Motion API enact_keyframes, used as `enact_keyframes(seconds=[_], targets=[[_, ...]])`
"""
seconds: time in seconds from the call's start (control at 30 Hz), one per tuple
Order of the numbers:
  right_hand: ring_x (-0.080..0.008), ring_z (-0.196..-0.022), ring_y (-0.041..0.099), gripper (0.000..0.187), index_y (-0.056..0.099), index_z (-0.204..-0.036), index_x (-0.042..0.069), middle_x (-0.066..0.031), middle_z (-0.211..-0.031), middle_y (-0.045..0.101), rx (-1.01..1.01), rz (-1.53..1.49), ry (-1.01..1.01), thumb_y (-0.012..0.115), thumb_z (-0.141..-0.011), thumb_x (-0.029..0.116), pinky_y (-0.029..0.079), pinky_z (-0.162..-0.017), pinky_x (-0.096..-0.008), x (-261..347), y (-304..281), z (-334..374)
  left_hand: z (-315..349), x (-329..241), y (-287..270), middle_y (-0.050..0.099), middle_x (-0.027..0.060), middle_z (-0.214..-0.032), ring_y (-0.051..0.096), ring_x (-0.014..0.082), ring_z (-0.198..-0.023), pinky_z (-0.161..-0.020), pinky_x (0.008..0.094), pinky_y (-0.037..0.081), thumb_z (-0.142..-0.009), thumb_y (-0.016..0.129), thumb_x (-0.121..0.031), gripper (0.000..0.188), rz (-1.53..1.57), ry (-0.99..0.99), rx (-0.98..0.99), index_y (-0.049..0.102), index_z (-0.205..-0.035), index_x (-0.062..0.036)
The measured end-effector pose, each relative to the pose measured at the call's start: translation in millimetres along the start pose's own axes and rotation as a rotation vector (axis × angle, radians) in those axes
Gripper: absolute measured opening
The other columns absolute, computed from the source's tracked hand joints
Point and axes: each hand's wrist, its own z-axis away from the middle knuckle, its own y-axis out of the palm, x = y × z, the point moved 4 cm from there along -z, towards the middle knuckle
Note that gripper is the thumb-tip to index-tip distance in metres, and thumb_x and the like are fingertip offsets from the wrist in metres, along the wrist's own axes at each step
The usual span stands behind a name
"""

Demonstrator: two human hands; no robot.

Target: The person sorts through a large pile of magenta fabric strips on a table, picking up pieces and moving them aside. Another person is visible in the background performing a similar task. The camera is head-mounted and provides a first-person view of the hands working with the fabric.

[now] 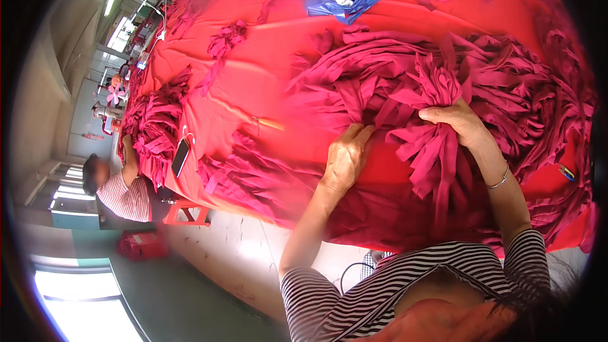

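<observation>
My right hand (457, 120) is closed round a gathered bunch of dark red fabric strips (437, 85), whose loose ends fan out above and below the fist. My left hand (348, 157) is closed with its fingertips at the end of a dark red fabric strip (356, 104), just left of that bunch. Behind both hands a large heap of the same strips (506, 82) spreads to the right. Strips also hang over the near edge of the red cloth (266, 98) that covers the table.
A blue plastic bag (345, 9) with something white lies at the back. Left are a phone (180, 157) with a white cord, a yellow tool (271, 123) and more strips (247, 174). Another person (123, 193) works at the left edge, near a red stool (185, 213). A small cutter-like tool (567, 173) lies right.
</observation>
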Motion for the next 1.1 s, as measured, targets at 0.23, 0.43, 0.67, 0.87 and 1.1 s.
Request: enact_keyframes(seconds=[0.23,0.43,0.67,0.87,1.1], targets=[[-0.0113,-0.068,0.058,0.033,0.062,-0.105,-0.004,-0.0068,-0.078,0.065,0.047,0.132,0.01,0.07,-0.075,0.007,0.047,-0.066,-0.0258,-10.0,6.0,-10.7,-50.5,13.8,-35.0,0.064,0.0166,-0.069,0.063,0.0347,-0.063,-0.056,0.0394,0.049,-0.083,0.066,-0.025,0.025,-0.186,-0.268,-0.313,0.065,-0.082,-0.0004],[-0.0096,-0.065,0.052,0.029,0.058,-0.105,0.001,-0.0029,-0.075,0.059,0.007,0.033,-0.099,0.068,-0.078,0.004,0.043,-0.062,-0.0234,7.4,25.7,-1.4,-49.3,19.3,-27.7,0.059,0.0177,-0.063,0.057,0.037,-0.055,-0.052,0.0418,0.045,-0.074,0.073,-0.024,0.024,-0.191,-0.204,-0.345,0.061,-0.068,-0.0034],[-0.0088,-0.065,0.053,0.019,0.062,-0.092,0.0,-0.0048,-0.079,0.064,0.119,0.214,-0.232,0.067,-0.082,0.016,0.043,-0.061,-0.0232,5.9,47.6,-44.3,11.4,12.1,4.0,0.061,0.0048,-0.063,0.056,0.0092,-0.051,-0.047,0.0254,0.046,-0.079,0.07,-0.011,0.018,0.757,-0.601,-0.061,0.06,-0.09,0.0],[-0.0174,-0.1,0.056,0.057,0.049,-0.123,0.0,-0.0104,-0.109,0.061,0.081,0.516,-0.507,0.074,-0.074,0.016,0.042,-0.09,-0.0304,7.7,94.6,-44.3,15.7,3.5,7.1,0.06,0.0035,-0.064,0.057,0.0082,-0.055,-0.049,0.0221,0.048,-0.082,0.064,-0.004,0.029,0.763,-0.552,-0.004,0.053,-0.109,0.0001],[-0.0128,-0.104,0.055,0.058,0.047,-0.126,0.0,-0.0049,-0.113,0.059,0.272,0.226,-0.245,0.072,-0.074,0.005,0.042,-0.092,-0.0287,-2.9,70.9,-33.5,6.7,-8.2,-4.3,0.064,0.0032,-0.075,0.057,0.0059,-0.066,-0.059,0.0214,0.048,-0.085,0.063,-0.004,0.019,0.698,-0.318,0.005,0.062,-0.104,-0.0001]])
